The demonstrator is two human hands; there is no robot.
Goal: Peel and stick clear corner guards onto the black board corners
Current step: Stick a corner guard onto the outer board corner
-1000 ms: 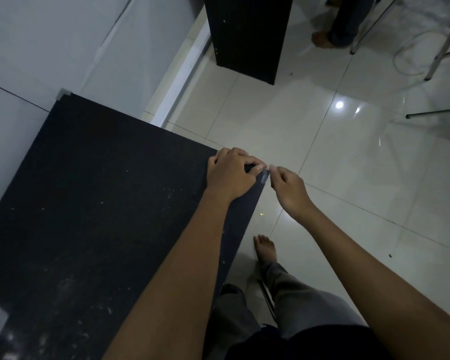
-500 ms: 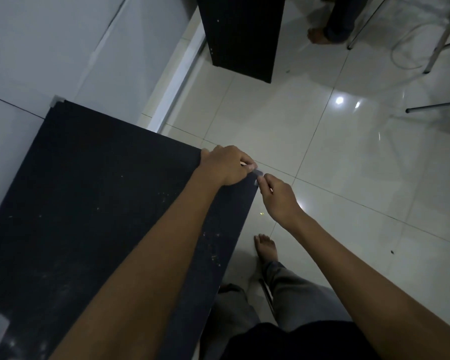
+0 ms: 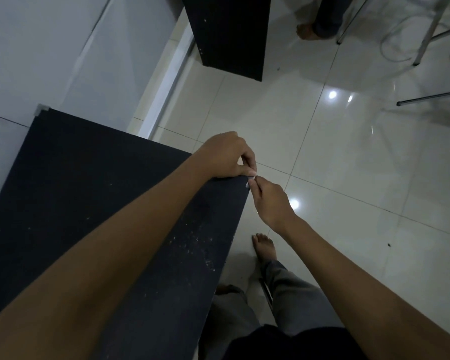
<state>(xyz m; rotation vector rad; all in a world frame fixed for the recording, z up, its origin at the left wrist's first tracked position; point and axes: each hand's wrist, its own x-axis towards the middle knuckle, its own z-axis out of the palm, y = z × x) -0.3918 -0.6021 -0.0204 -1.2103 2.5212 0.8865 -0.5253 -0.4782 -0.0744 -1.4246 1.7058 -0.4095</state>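
Note:
A black board [image 3: 94, 193] with dusty specks fills the left of the head view. On its far right corner sits a small clear corner guard [image 3: 250, 181], mostly covered by fingers. My left hand [image 3: 226, 155] curls over that corner from above and pinches the guard against the board. From the right side of the corner, my right hand [image 3: 269, 201] pinches the same guard with thumb and fingertips. Another clear guard [image 3: 41, 109] sits on the board's far left corner by the wall.
A second black panel [image 3: 231, 35] stands upright on the glossy tiled floor beyond. Metal chair legs [image 3: 426, 29] and another person's foot [image 3: 308, 31] are at the top right. My own legs and bare foot [image 3: 264, 246] are below the board's right edge. A white wall runs along the left.
My left hand has risen over the corner, its fingers now pinching down from above. My right hand has closed in against the corner's side. The view has shifted slightly.

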